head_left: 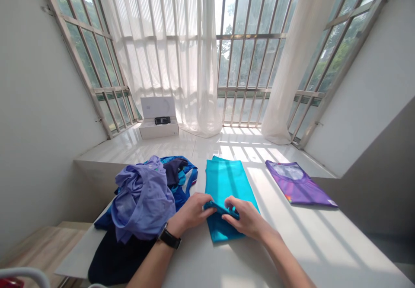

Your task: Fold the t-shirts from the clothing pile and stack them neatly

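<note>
A teal garment (227, 177), its exact kind not clear, lies folded into a long flat rectangle on the white table, striped by shadow. My left hand (197, 208) pinches a raised fold of it at the left edge, thumb and fingers closed on the cloth. On the same fold, towards its right end, my right hand (244, 215) grips the fabric between thumb and curled fingers. The garment's lower part rests flat below the fold. Left of my hands, a crumpled heap of clothes has a lavender garment (142, 197) on top.
A folded purple shirt (298, 184) lies at the right. Blue and dark clothes (123, 257) hang over the table's left edge. An open white box (158, 130) holding a black device stands on the sill before curtains (194, 63) and barred windows.
</note>
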A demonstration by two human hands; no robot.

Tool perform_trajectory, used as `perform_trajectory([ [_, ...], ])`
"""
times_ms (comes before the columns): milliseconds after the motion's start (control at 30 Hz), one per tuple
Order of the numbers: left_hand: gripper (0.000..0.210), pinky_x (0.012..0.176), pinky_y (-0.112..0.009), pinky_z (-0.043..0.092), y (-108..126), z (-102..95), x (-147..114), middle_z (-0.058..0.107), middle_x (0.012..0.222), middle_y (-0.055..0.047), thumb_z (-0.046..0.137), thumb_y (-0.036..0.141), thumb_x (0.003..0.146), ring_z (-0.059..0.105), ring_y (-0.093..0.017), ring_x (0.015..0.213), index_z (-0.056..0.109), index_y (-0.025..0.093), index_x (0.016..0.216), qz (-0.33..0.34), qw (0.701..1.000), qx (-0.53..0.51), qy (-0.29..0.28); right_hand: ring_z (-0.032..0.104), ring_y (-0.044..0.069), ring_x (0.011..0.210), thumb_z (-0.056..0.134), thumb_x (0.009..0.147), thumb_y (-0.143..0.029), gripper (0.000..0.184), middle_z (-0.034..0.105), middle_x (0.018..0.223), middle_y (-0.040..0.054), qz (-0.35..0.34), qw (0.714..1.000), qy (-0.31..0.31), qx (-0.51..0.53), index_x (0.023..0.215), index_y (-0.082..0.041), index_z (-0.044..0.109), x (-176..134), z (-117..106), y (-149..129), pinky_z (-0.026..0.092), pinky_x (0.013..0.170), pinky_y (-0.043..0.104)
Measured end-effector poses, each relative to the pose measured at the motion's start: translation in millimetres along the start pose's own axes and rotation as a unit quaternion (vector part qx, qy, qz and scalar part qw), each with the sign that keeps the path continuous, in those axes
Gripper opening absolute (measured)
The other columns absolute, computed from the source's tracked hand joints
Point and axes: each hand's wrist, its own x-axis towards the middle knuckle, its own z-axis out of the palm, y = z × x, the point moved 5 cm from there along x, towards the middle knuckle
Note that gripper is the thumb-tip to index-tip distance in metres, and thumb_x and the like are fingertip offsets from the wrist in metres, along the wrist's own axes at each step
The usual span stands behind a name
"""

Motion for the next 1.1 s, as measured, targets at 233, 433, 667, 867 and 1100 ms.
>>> perform_trajectory([
  [233, 0.015, 0.088, -0.034, 0.051, 3, -7.8, 0, 0.072, 0.104, -0.007, 0.053, 0.029, 0.101, 0.066, -0.022, 0.099, 0.066, 0.021, 0.101, 0.021, 0.996, 0.004, 0.091, 0.066, 0.023, 0.088, 0.053, 0.097, -0.028, 0.014, 0.07, 0.098, 0.0067, -0.017, 0.998, -0.009, -0.06, 0.092, -0.023, 0.065, 5, 12, -2, 0.046, 0.073, 0.031],
  [433, 0.021, 0.082, -0.035, 0.049, 33, -8.5, -22, 0.07, 0.096, -0.006, 0.065, 0.044, 0.097, 0.065, -0.022, 0.092, 0.066, 0.023, 0.094, 0.052, 0.992, 0.077, 0.087, 0.062, 0.02, 0.069, 0.044, 0.102, -0.041, 0.032, 0.071, 0.078, 0.0047, 0.017, 0.999, 0.031, -0.006, 0.081, -0.023, 0.06, 10, 11, 13, 0.04, 0.064, 0.031],
  [667, 0.034, 0.08, -0.033, 0.047, 50, 28.2, -41, 0.071, 0.103, 0.001, 0.085, 0.045, 0.078, 0.064, -0.021, 0.094, 0.063, 0.024, 0.093, 0.064, 0.978, 0.154, -0.121, 0.062, 0.022, 0.065, 0.041, 0.1, -0.041, 0.029, 0.071, 0.073, 0.0052, 0.043, 0.997, 0.033, -0.054, 0.08, -0.024, 0.054, 11, 15, 26, 0.034, 0.061, 0.032],
  [867, 0.016, 0.083, -0.038, 0.047, 54, 32.8, -40, 0.069, 0.097, -0.004, 0.071, 0.032, 0.09, 0.062, -0.024, 0.093, 0.06, 0.021, 0.088, 0.081, 0.963, 0.241, -0.09, 0.062, 0.021, 0.062, 0.042, 0.1, -0.037, 0.027, 0.07, 0.069, 0.0043, 0.055, 0.996, 0.037, -0.061, 0.081, -0.024, 0.055, 11, 12, 27, 0.029, 0.06, 0.031],
  [1100, 0.008, 0.079, -0.037, 0.046, 57, 40.6, -45, 0.069, 0.1, -0.004, 0.064, 0.017, 0.09, 0.063, -0.024, 0.089, 0.058, 0.022, 0.092, 0.061, 0.97, 0.229, -0.061, 0.062, 0.019, 0.063, 0.046, 0.099, -0.035, 0.024, 0.071, 0.071, 0.004, 0.068, 0.995, 0.027, -0.065, 0.085, -0.023, 0.061, 9, 5, 20, 0.026, 0.059, 0.031],
])
